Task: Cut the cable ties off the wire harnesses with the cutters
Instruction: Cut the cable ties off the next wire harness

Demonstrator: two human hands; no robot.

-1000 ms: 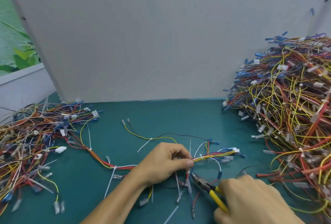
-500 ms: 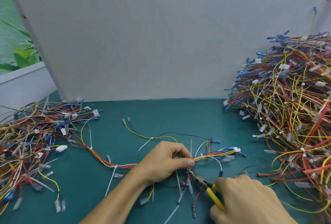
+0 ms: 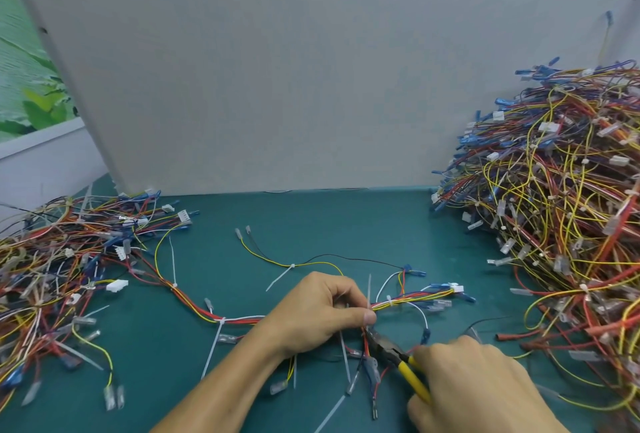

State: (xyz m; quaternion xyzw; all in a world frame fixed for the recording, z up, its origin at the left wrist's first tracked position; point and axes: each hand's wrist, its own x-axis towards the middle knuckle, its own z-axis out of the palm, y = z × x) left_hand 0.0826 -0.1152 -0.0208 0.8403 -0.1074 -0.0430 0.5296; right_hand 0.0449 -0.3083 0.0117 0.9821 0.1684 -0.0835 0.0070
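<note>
Soft, even light across the desk (image 3: 346,224), bright and clear throughout. Shadows are faint, just under the wires (image 3: 554,224). Wide-angle bend bows the grey board (image 3: 311,69) at its left edge; corners look slightly soft.

The left hand (image 3: 320,316), knuckles up and fingers curled, pinches a wire harness (image 3: 412,300) between thumb and forefinger just up-left of the cutters (image 3: 389,351). Its bare forearm runs away down-left of them. The right hand (image 3: 481,387), back upward, grips their yellow handles from the lower right.
</note>
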